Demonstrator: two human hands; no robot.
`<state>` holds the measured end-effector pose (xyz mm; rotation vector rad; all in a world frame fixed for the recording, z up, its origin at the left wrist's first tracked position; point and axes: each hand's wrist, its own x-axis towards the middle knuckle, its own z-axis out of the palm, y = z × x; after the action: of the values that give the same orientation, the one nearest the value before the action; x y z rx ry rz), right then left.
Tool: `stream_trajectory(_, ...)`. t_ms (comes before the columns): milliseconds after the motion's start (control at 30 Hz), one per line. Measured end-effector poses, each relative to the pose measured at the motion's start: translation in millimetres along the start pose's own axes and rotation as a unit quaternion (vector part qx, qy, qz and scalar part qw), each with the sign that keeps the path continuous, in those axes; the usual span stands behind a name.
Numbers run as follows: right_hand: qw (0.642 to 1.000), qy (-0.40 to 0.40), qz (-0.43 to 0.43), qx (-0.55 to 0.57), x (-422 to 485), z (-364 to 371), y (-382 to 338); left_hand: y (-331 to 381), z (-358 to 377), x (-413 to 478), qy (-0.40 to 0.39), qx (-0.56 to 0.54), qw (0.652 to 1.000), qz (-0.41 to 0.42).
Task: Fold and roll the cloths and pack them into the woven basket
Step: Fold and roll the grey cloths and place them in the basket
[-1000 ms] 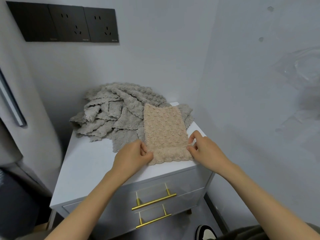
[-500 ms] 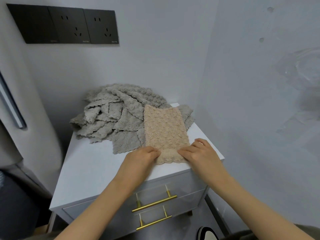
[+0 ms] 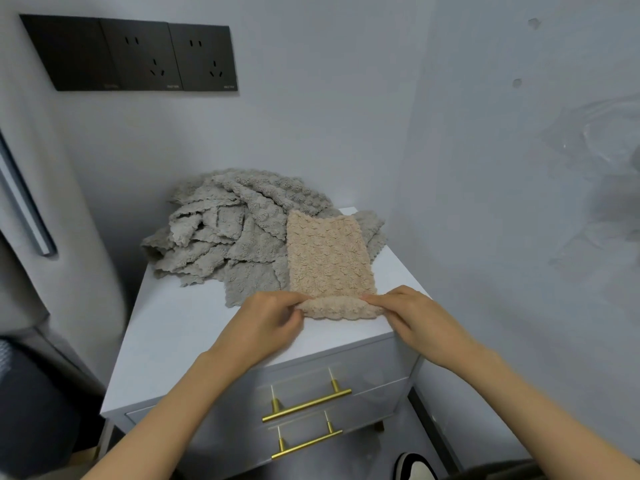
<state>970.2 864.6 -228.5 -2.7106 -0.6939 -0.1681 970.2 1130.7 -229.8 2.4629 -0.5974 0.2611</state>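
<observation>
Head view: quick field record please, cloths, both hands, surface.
beige cloth: folded strip on the cabinet, near end rolled up a little
left hand: pinches the roll's left end
right hand: pinches the roll's right end
grey cloths: loose pile behind, partly under the beige cloth
cabinet: white, two gold drawer handles
woven basket: not in view
</observation>
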Motion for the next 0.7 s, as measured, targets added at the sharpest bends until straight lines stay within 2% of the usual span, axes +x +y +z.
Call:
stream_trajectory(133, 0.986, 0.004, 0.084, 0.142, -0.5, -9.5, -2.7, -1.7, -3.4, 0.9, 0.013, -0.095, 0.989, -0.115)
stream_trajectory(300, 0.961, 0.015, 0.157, 0.225, 0.7, -13.7, -8.9, 2.7, -8.2, 1.6, -0.006, -0.172, 0.967, -0.187)
stream_trajectory(467, 0.939, 0.037, 0.233, 0.249, 7.7, -6.5, -11.9, 4.1, -6.8, 3.4, -0.015, -0.173, 0.953, -0.248)
stream_trajectory(600, 0.935, 0.091, 0.261, 0.224, 12.3, 4.1, -14.6, 10.3, -3.4, 7.8, 0.013, -0.065, 0.965, -0.255)
stream_trajectory(700, 0.944, 0.113, 0.259, 0.172, 15.2, 10.5, -17.1, 13.9, -1.2, 6.5, 0.038, 0.039, 0.977, -0.207)
